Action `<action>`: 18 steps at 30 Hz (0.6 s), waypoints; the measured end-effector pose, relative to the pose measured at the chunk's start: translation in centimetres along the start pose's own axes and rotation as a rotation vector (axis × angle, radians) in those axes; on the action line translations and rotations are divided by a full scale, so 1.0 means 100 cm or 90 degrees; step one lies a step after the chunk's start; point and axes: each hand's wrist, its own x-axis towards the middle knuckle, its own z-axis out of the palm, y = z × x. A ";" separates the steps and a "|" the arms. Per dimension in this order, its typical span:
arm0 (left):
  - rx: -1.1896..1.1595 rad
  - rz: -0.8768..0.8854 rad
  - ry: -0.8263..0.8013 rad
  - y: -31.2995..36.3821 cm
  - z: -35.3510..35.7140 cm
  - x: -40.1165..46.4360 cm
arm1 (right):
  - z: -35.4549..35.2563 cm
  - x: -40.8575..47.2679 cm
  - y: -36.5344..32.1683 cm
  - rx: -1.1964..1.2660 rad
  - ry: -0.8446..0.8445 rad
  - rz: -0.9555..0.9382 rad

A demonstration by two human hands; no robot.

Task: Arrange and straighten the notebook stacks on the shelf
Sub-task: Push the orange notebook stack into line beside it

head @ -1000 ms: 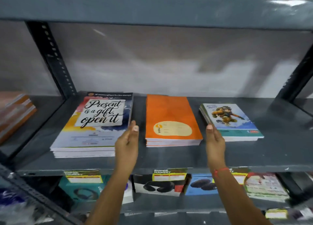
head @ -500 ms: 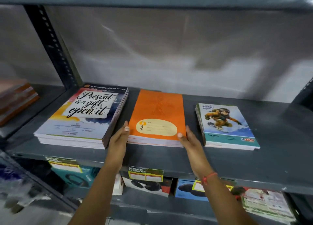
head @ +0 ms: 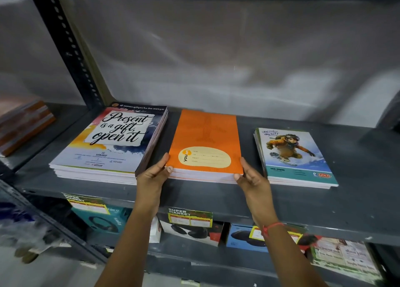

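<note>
Lying flat on the grey shelf (head: 324, 204), three notebook stacks are sitting in a row. Far left, a separate brown stack (head: 23, 124) is resting in the neighbouring bay. The "Present is a gift" stack (head: 108, 146) is sitting leftmost, its layers slightly stepped at the near edge. Just beside it, the left hand (head: 151, 174) is pressing the near left corner of the orange stack (head: 205, 139), fingers clasping its edge. The right hand (head: 251, 178) is gripping the near right corner likewise. The adventure stack (head: 294, 157) is lying apart to the right, fanned along its left side.
</note>
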 end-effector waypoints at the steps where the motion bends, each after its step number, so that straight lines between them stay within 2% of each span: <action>1: 0.002 0.004 0.006 0.000 0.001 0.000 | 0.001 0.000 0.000 -0.002 0.009 0.001; 18: 0.016 0.004 0.020 0.003 0.001 -0.001 | 0.011 -0.007 -0.010 -0.062 0.096 0.013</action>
